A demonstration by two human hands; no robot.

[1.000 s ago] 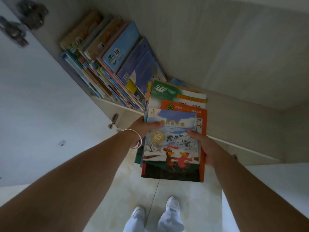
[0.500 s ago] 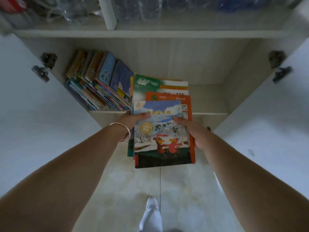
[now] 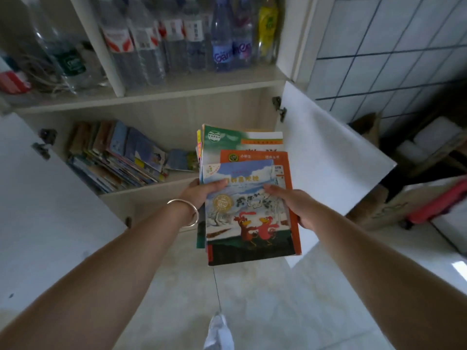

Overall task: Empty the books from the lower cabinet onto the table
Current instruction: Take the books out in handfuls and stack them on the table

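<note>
The cabinet [image 3: 156, 117] stood open behind the held books, its two white doors [image 3: 328, 157] swung out, one on each side of the arms. On the shelf above the grip stood a row of plastic bottles [image 3: 177, 39]. A tiled wall [image 3: 391, 51] rose far off to the right of the right hand. Below the hands was the pale floor [image 3: 252, 299], and one white shoe [image 3: 218, 329] showed under the books. Inside the lower cabinet, up and to the left of the left hand, a leaning row of books [image 3: 118, 155] was left, and one more thin book [image 3: 180, 160] lay flat just beside it. In the middle, a stack of picture books [image 3: 249, 198] was held up in the air in front of the cabinet, apart from the shelf. The top book showed two red birds [image 3: 255, 228]. The left hand [image 3: 202, 190] held the stack's left edge, thumb on top of the cover. The right hand [image 3: 295, 205] held the right edge the same way, fingers tucked underneath. A thin bangle [image 3: 185, 213] sat on the left wrist.
</note>
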